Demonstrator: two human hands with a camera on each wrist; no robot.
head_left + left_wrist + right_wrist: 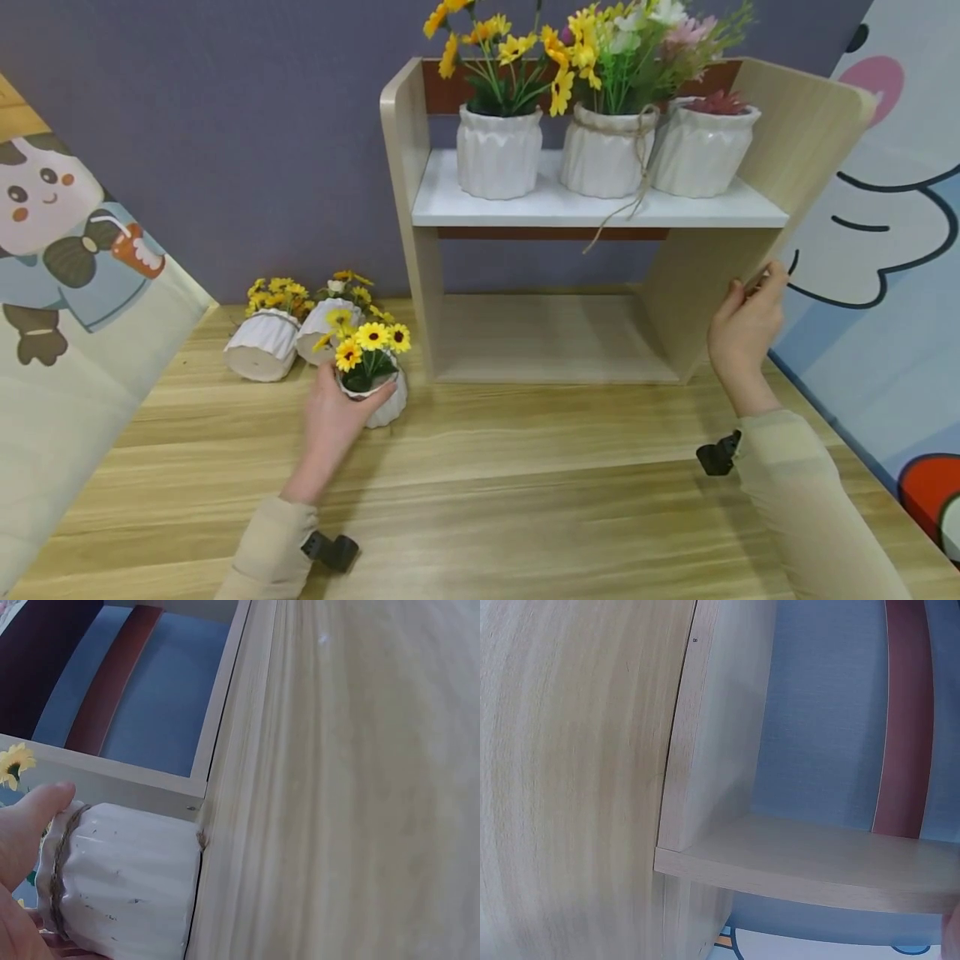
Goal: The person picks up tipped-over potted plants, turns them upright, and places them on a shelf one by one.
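Note:
My left hand (341, 412) grips a white ribbed flowerpot (390, 407) by its rim, thumb on the near side. Yellow daisy-like flowers (372, 336) rise out of it. The left wrist view shows this pot (131, 881) standing on the table, twine tied below its rim, with the thumb and fingers around its top. At the right, my right hand (746, 333) holds the front edge of the side panel of a small wooden shelf (795, 167). Only a sliver of that hand (951, 934) enters the right wrist view.
Two white pots of flowers, a left one (262, 346) and a right one (318, 329), lie tipped over by the wall. Three potted plants stand on the upper white board (600, 212). Beneath is the lower board (555, 337). Cartoon-printed panels flank the wooden table (525, 500).

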